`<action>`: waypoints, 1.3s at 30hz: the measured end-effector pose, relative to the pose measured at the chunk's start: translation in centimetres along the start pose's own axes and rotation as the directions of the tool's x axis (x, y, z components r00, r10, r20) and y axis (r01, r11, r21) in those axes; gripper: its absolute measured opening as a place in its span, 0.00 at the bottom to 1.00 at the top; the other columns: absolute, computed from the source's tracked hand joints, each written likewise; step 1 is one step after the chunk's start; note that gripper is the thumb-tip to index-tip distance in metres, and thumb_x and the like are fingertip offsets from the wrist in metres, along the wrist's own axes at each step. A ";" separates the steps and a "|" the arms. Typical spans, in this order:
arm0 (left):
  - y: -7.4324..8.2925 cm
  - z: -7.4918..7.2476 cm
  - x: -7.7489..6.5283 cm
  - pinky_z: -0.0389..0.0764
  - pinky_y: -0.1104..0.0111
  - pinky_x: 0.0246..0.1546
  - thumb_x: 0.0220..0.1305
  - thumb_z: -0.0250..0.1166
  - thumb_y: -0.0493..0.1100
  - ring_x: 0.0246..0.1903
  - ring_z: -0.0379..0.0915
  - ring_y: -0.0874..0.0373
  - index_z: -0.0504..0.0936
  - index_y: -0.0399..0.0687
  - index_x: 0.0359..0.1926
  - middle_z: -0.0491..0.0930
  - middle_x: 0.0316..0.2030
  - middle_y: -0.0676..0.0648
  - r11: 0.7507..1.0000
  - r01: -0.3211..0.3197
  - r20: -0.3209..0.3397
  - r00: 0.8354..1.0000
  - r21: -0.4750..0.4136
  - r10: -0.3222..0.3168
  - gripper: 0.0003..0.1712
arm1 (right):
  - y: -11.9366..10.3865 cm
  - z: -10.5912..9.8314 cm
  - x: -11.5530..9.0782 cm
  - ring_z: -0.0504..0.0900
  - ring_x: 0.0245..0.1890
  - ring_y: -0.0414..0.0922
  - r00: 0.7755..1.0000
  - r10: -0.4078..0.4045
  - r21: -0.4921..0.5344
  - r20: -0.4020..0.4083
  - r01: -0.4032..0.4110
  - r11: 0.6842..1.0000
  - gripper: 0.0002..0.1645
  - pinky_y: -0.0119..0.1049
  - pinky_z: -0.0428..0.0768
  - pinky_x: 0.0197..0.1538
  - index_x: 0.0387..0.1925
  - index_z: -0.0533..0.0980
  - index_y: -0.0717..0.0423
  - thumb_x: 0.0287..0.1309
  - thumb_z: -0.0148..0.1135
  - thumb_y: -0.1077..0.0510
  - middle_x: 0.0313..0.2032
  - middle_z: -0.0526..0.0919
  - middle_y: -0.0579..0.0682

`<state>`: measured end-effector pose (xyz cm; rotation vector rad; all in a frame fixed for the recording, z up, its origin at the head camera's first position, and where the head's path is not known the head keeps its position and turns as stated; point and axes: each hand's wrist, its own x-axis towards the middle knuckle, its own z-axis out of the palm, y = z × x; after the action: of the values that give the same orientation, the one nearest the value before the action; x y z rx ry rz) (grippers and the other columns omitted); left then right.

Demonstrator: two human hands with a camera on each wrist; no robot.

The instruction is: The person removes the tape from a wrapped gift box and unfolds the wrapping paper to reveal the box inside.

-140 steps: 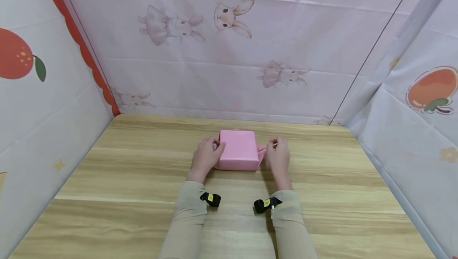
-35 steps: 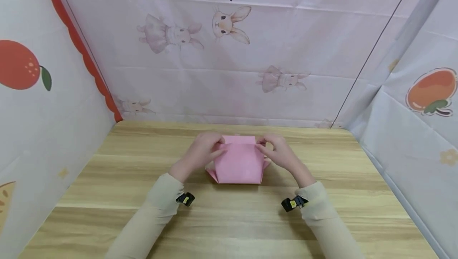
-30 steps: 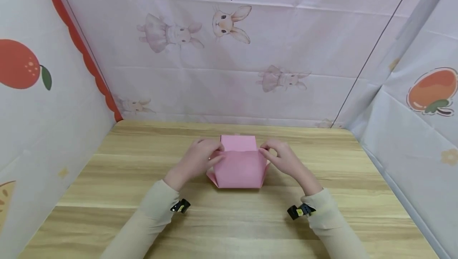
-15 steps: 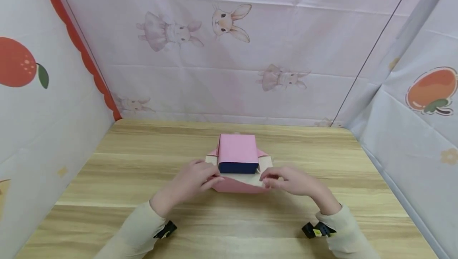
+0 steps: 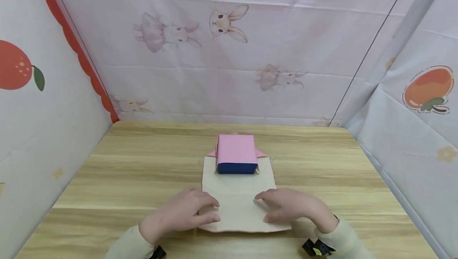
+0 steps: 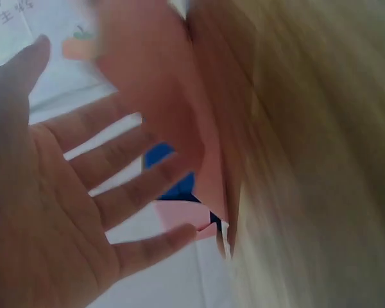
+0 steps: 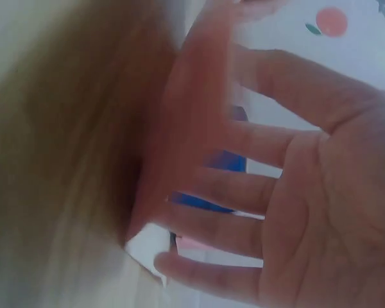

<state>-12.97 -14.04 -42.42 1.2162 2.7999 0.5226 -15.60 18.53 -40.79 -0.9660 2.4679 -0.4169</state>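
Note:
A dark blue box sits mid-table, its top covered by pink wrapping paper. The paper's cream inner side spreads from the box toward the person. My left hand is over the left edge of this flap, fingers extended. Across from it, my right hand is at the right edge with loosely spread fingers. In the left wrist view, straight fingers of the left hand are beside the paper's pink face. The right wrist view has the right hand likewise beside the pink paper.
The wooden table extends on both sides of the paper. A fabric backdrop with rabbit prints stands behind it, and printed cloth walls rise at left and right. Small pink folded corners stick out beside the box.
The front flap, earlier folded up over the box and pinched by both hands, has come down toward the person. The blue front is uncovered, and the hands have moved nearer and loosened.

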 end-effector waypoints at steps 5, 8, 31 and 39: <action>1.0 0.7 0.8 0.73 0.50 0.57 0.66 0.49 0.72 0.55 0.76 0.57 0.81 0.60 0.55 0.82 0.52 0.58 0.994 0.093 0.100 0.990 0.053 -0.098 0.31 | -0.7 1.3 0.5 0.76 0.60 0.51 0.999 -0.019 -0.114 -0.047 0.013 0.993 0.32 0.48 0.78 0.59 0.58 0.74 0.45 0.52 0.69 0.42 0.62 0.76 0.51; 1.9 1.3 1.9 0.70 0.45 0.60 0.63 0.53 0.71 0.59 0.73 0.53 0.78 0.61 0.59 0.79 0.57 0.54 0.985 0.124 0.151 0.978 0.124 -0.142 0.32 | -1.1 2.0 1.1 0.73 0.64 0.52 0.998 -0.029 -0.167 -0.060 0.019 0.986 0.34 0.53 0.77 0.59 0.59 0.74 0.43 0.50 0.70 0.40 0.65 0.73 0.53; 0.7 1.9 2.1 0.54 0.29 0.63 0.28 0.74 0.74 0.71 0.51 0.32 0.59 0.59 0.74 0.54 0.74 0.38 0.926 0.315 0.206 0.911 0.207 -0.356 0.69 | 0.3 2.9 2.0 0.54 0.75 0.60 0.985 0.155 -0.284 -0.070 -0.169 0.944 0.67 0.68 0.62 0.66 0.75 0.55 0.42 0.34 0.73 0.28 0.76 0.51 0.53; -2.2 0.4 0.8 0.51 0.30 0.65 0.27 0.77 0.71 0.73 0.47 0.32 0.61 0.59 0.73 0.56 0.74 0.39 0.898 0.392 0.175 0.887 0.201 -0.426 0.68 | 2.0 1.8 -0.2 0.54 0.73 0.65 0.982 0.158 -0.177 -0.106 -0.175 0.969 0.66 0.71 0.60 0.65 0.74 0.56 0.50 0.35 0.75 0.33 0.75 0.54 0.59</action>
<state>-14.97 -14.74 -43.39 0.6099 2.8267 0.1279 -15.66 19.93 -43.13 -0.8167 2.6835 -0.1814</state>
